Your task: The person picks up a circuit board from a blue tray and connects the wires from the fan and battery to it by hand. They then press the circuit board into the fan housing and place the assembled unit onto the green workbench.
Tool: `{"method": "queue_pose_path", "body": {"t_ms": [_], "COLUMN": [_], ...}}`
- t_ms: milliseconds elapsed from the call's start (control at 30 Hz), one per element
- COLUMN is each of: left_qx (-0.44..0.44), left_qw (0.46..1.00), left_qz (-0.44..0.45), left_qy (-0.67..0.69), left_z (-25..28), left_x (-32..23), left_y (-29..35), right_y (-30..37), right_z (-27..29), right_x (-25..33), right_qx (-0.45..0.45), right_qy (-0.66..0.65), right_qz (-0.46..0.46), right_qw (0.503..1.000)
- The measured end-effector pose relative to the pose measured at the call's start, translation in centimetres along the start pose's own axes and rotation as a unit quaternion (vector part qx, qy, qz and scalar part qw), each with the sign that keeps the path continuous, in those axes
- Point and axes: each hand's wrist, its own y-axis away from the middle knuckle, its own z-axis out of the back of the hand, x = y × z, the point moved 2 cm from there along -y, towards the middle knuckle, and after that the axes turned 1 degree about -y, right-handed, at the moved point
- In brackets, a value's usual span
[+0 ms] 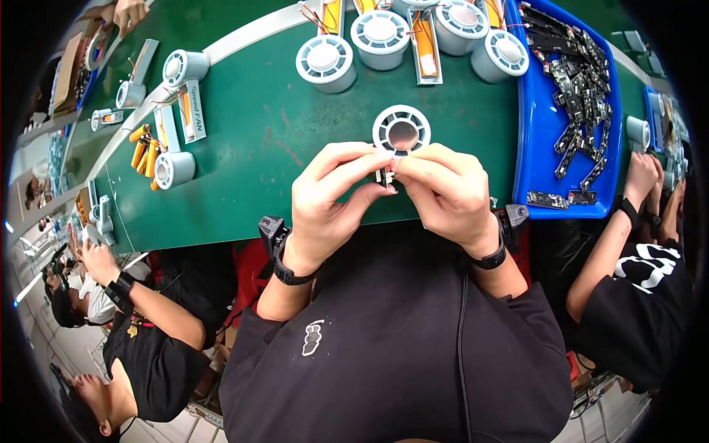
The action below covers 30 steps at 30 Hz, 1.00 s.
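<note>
Both my hands meet at the near edge of the green table, just below a pale blue-grey fan housing [401, 131] with a round, spoked face and a coppery centre. Between my fingertips is a small black circuit board [383, 176] with white connector parts, mostly covered by the fingers. My left hand [331, 193] pinches it from the left, thumb below and index finger above. My right hand [449, 193] is closed with its fingertips pressed together at the board's white connector. Whether a thin wire is also in the pinch is too small to tell.
At the far side stand several fan units [323, 63] with orange batteries and wires. A blue tray [526, 166] of black circuit boards lies to the right. More fan units [175, 170] and loose batteries [140, 153] lie left. Co-workers sit on both sides.
</note>
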Motion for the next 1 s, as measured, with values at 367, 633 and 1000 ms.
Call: {"method": "queue_pose_path", "body": {"t_ms": [367,633,1000], "left_qx": [-0.039,-0.094,-0.082], "left_qw": [0.998,0.993,0.992], "left_qz": [-0.008,-0.077,-0.077], "left_qy": [0.058,0.013,-0.056], "left_z": [-1.3,-2.6,-1.3], "left_x": [0.9,0.9,0.4], "left_y": [1.2,1.2,1.2], "right_y": [0.7,0.9,1.5], "right_z": [-0.5,0.5,0.9], "right_x": [-0.2,1.2,1.2], "right_qx": [-0.043,-0.019,-0.031], "right_qy": [-0.028,-0.026,-0.075], "right_qz": [0.029,-0.026,-0.114], "right_qw": [0.998,0.999,0.99]}}
